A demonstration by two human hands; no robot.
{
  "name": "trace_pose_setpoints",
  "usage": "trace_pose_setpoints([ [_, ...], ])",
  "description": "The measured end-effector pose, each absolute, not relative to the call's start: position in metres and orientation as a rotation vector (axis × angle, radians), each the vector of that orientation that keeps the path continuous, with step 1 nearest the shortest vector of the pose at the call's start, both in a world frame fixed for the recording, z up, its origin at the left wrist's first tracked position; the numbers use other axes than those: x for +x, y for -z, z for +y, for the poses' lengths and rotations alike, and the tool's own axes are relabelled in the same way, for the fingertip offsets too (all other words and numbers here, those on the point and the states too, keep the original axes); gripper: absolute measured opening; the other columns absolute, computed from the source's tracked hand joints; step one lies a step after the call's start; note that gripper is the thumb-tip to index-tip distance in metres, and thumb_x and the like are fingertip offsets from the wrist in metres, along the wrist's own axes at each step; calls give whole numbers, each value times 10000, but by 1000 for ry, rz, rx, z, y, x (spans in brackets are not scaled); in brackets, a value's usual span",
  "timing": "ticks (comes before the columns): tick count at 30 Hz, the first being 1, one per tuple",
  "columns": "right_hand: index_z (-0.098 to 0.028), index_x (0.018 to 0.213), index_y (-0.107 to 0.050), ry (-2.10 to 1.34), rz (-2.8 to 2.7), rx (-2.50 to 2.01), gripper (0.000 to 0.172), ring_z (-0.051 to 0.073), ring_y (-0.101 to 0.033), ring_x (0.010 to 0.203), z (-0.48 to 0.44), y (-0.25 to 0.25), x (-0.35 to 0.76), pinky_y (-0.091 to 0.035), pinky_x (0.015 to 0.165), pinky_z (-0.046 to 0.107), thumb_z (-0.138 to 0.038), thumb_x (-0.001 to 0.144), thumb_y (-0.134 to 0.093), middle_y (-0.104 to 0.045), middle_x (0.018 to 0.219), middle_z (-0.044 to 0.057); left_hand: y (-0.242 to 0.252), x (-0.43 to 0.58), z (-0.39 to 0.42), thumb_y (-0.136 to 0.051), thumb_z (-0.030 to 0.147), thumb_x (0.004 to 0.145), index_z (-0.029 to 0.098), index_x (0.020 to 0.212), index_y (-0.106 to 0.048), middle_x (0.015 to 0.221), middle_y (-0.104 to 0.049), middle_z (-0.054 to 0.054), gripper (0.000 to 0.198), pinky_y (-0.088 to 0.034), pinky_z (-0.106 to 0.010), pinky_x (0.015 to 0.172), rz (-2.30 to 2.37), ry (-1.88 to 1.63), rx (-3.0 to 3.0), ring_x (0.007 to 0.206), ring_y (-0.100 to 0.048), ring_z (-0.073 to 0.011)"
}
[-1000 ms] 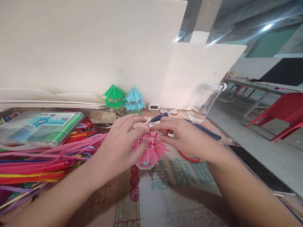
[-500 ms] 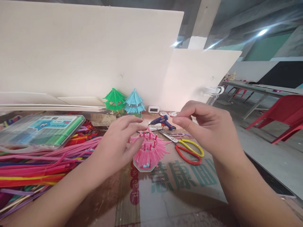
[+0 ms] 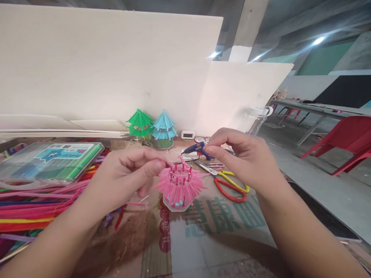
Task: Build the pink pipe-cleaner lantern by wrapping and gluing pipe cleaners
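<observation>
A small pink model (image 3: pixel 181 187) made of pipe cleaners, with a ring of short upright dark-pink sticks on top, stands on a pale base. My left hand (image 3: pixel 130 173) is beside its upper left, thumb and index finger drawn together at the edge of the sticks; what they pinch, if anything, is too small to tell. My right hand (image 3: pixel 240 154) hangs in the air to the right, thumb and forefinger pinched, their content not visible. Behind that hand's fingertips lies a blue glue gun (image 3: pixel 197 148). Scissors (image 3: pixel 228 183) with red and yellow handles lie beside the model.
Pipe cleaners (image 3: pixel 37 208) in many colours cover the left side, under a clear plastic case (image 3: pixel 52 162). Green (image 3: pixel 140 123) and light-blue (image 3: pixel 164 129) finished models stand behind, near a white digital timer (image 3: pixel 188 134). A clear bottle (image 3: pixel 256 119) is back right.
My left hand has drawn back to the left, its fingers going from spread over the model to pinched beside it. My right hand has shifted slightly left and down.
</observation>
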State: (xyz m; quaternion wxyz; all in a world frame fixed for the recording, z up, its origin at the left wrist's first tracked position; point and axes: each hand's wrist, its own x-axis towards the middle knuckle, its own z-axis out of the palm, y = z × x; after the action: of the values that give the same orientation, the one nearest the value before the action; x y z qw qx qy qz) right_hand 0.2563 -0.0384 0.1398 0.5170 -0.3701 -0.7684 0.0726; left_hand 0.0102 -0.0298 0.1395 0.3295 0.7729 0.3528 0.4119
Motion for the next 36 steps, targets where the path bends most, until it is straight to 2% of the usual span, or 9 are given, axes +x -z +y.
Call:
trace_pose_setpoints([
  [3,-198,790,-687,-142,-1899,-944,150,142,-626,714,-35,-141,261,-468,659,266,-211,900,-586,-695,763,13,-142,6,-29,-593,406,866,219,781,-688,412,-427,89,226,-314,-184,353,1001,-1153,2077,329,-367,-67],
  [6,-210,884,-717,-134,-2025,-956,167,143,-653,765,-34,-140,262,-475,691,258,-160,904,-558,-735,856,19,-141,10,-26,-546,394,886,193,656,-627,481,-445,64,316,-350,-196,422,1044,-1195,2236,412,-401,-74],
  [8,-210,857,-715,-149,-2115,-980,148,142,-655,776,-34,-138,261,-474,705,252,-139,883,-588,-736,850,10,-138,14,-24,-538,364,890,195,735,-629,577,-525,49,246,-404,-204,492,1101,-1217,2294,501,-483,-93],
  [10,-204,807,-697,-173,-2197,-1024,118,140,-648,773,-33,-137,258,-466,710,246,-131,861,-622,-726,823,-1,-134,17,-21,-543,319,890,205,920,-634,724,-605,28,148,-464,-223,592,1158,-1242,2349,639,-571,-123],
  [12,-197,777,-676,-191,-2263,-1054,114,139,-635,751,-33,-136,256,-456,696,246,-158,871,-626,-710,794,-5,-130,19,-18,-541,291,894,212,1039,-618,879,-649,-4,182,-501,-268,733,1144,-1231,2467,816,-619,-161],
  [15,-195,814,-679,-184,-2314,-1006,168,147,-633,751,-32,-134,252,-453,686,254,-178,924,-553,-711,809,10,-126,19,-14,-528,286,911,217,1013,-656,1032,-658,-39,178,-488,-332,883,1045,-1156,2657,1007,-606,-202],
  [20,-204,926,-718,-173,-2335,-931,219,152,-656,838,-30,-130,246,-478,733,255,-60,892,-556,-731,903,23,-120,22,-11,-512,204,900,207,983,-697,1090,-642,-62,203,-486,-348,927,965,-1105,2791,1052,-604,-200],
  [28,-190,922,-754,-148,-2437,-924,214,147,-614,839,-34,-130,240,-461,723,251,-75,903,-574,-660,876,39,-111,25,-10,-468,164,897,192,945,-702,1114,-634,-95,240,-472,-424,942,936,-1009,2873,1091,-587,-236],
  [36,-205,920,-745,-126,-2435,-898,176,161,-607,847,-33,-128,241,-467,744,285,-143,916,-581,-648,885,39,-111,28,-13,-488,154,859,221,1048,-667,1224,-599,-78,269,-428,-454,1028,952,-835,2882,1189,-527,-241],
])
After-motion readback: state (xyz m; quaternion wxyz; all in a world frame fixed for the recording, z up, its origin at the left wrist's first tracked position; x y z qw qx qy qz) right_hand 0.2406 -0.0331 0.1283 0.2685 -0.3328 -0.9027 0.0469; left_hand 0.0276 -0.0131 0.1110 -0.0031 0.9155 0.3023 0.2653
